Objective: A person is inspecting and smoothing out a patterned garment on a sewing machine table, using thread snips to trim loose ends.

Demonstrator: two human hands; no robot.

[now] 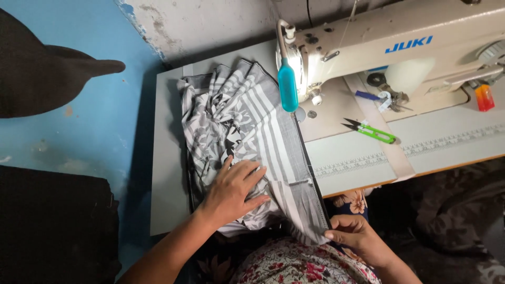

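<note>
A grey and white fabric (247, 131) with stripes and a leaf print lies bunched on the sewing table, its dark hemmed edge running from the machine's needle area down to the table's front edge. My left hand (231, 192) rests flat on the fabric with fingers spread. My right hand (355, 236) pinches the lower end of the hemmed edge just below the table's front. The cream sewing machine (400, 47) stands at the upper right, a turquoise tube (288, 84) hanging at its head.
Green-handled thread snips (371, 130) lie on the table (168, 173) right of the fabric. Small tools (386, 97) and an orange bottle (484, 97) sit under the machine arm. A blue wall is at the left, with dark cloth (47, 63) hanging.
</note>
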